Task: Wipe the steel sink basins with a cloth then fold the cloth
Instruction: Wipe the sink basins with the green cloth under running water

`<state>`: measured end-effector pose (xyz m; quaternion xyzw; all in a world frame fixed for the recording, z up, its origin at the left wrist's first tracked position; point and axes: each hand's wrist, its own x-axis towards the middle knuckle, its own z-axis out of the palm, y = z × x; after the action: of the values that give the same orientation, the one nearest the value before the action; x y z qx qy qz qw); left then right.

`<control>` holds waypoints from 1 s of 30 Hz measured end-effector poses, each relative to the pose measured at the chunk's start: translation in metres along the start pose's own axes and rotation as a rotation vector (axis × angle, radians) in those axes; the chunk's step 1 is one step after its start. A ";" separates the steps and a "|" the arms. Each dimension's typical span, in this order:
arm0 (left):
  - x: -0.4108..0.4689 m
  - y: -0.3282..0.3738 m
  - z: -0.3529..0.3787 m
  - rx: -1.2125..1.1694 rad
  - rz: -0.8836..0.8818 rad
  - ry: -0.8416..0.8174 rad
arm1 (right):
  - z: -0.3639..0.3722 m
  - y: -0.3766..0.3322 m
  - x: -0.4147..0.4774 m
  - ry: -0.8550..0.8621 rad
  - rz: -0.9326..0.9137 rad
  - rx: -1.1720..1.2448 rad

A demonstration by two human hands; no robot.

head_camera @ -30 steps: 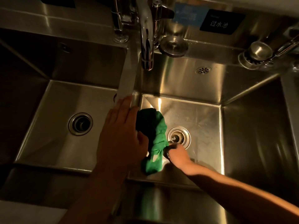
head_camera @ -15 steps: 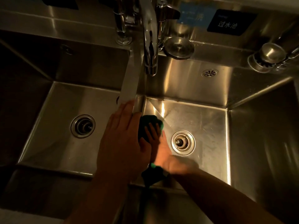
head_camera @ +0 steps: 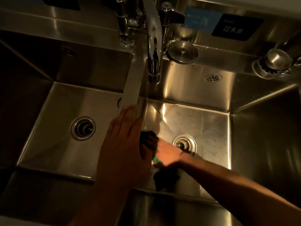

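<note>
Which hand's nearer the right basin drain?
Right. The right hand lies on the cloth just left of the drain; the left hand rests on the divider, farther left.

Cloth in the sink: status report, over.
Left grip rests flat on divider. Right grip presses cloth to right basin floor, beside drain. Nothing blocking.

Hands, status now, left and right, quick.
Left hand: open, flat on the steel divider ridge between the basins.
Right hand: on the crumpled green cloth; blurred, grip cannot be told.
</note>
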<state>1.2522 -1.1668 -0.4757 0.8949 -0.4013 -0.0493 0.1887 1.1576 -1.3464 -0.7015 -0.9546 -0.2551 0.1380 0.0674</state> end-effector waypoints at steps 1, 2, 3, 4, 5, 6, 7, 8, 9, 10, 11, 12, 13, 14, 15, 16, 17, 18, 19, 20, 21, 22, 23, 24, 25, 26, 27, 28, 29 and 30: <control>0.001 0.001 -0.001 -0.001 -0.001 0.004 | -0.008 0.011 0.006 -0.020 0.125 0.016; 0.002 0.001 -0.001 0.000 -0.009 0.006 | -0.014 0.024 0.010 -0.020 0.247 0.036; 0.001 0.002 -0.001 0.014 -0.019 -0.005 | -0.022 0.033 0.011 -0.047 0.372 0.070; 0.000 0.003 -0.001 0.009 -0.031 -0.007 | -0.024 0.039 0.011 -0.048 0.482 0.116; 0.001 0.003 -0.001 0.001 -0.024 -0.011 | -0.024 0.045 0.008 -0.060 0.574 0.123; 0.000 0.002 0.000 0.001 -0.015 -0.004 | -0.022 0.050 0.004 -0.045 0.639 0.141; 0.000 0.002 0.000 0.017 -0.005 0.013 | -0.024 0.056 -0.001 -0.039 0.701 0.176; 0.000 0.002 -0.001 0.023 -0.001 0.014 | -0.026 0.062 -0.005 -0.013 0.762 0.208; 0.000 0.002 -0.001 0.031 -0.003 0.015 | -0.025 0.068 -0.013 0.003 0.823 0.240; 0.001 0.003 -0.001 0.035 -0.008 0.013 | -0.023 0.071 -0.024 0.033 0.872 0.258; 0.002 0.003 -0.001 0.042 -0.015 0.016 | -0.021 0.073 -0.037 0.039 0.930 0.275; 0.001 0.003 -0.002 0.034 -0.022 0.003 | -0.016 0.073 -0.052 0.059 0.993 0.292; 0.001 0.003 -0.003 0.032 -0.026 0.004 | -0.012 0.071 -0.068 0.069 1.057 0.298; 0.000 0.003 -0.003 0.028 -0.027 0.011 | -0.006 0.068 -0.085 0.096 1.120 0.305; 0.000 0.003 -0.003 0.041 -0.021 0.017 | -0.002 0.063 -0.100 0.103 1.183 0.327; 0.000 0.004 -0.003 0.050 -0.017 0.011 | 0.004 0.054 -0.116 0.105 1.230 0.343; 0.000 0.005 -0.005 0.051 -0.017 0.003 | 0.010 0.043 -0.130 0.080 1.258 0.355; 0.000 0.005 -0.005 0.046 -0.018 -0.002 | 0.016 0.030 -0.142 0.051 1.258 0.351; 0.000 0.005 -0.006 0.043 -0.020 -0.007 | 0.021 0.016 -0.153 0.003 1.232 0.346; 0.000 0.006 -0.008 0.045 -0.016 -0.016 | 0.026 0.000 -0.163 -0.039 1.194 0.343; 0.000 0.006 -0.008 0.048 -0.013 -0.019 | 0.031 -0.014 -0.172 -0.061 1.143 0.343; -0.001 0.007 -0.009 0.048 -0.014 -0.019 | 0.036 -0.028 -0.182 -0.060 1.080 0.338; 0.000 0.007 -0.009 0.048 -0.015 -0.016 | 0.040 -0.041 -0.190 -0.072 1.018 0.331; -0.001 0.007 -0.009 0.047 -0.015 -0.015 | 0.043 -0.051 -0.196 -0.111 0.957 0.319; -0.001 0.008 -0.009 0.047 -0.014 -0.014 | 0.044 -0.058 -0.201 -0.161 0.895 0.296; 0.000 0.008 -0.009 0.047 -0.013 -0.016 | 0.045 -0.061 -0.203 -0.188 0.825 0.259; 0.000 0.007 -0.009 0.048 -0.010 -0.017 | 0.047 -0.063 -0.202 -0.188 0.754 0.206; 0.001 0.007 -0.008 0.052 -0.007 -0.015 | 0.047 -0.063 -0.197 -0.185 0.675 0.155; 0.001 0.006 -0.007 0.057 -0.001 -0.011 | 0.047 -0.063 -0.188 -0.176 0.579 0.103; 0.002 0.006 -0.006 0.058 0.006 -0.006 | 0.046 -0.064 -0.176 -0.154 0.479 0.066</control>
<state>1.2506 -1.1697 -0.4674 0.8987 -0.4058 -0.0398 0.1615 0.9672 -1.3781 -0.6923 -0.9718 -0.0215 0.2308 0.0443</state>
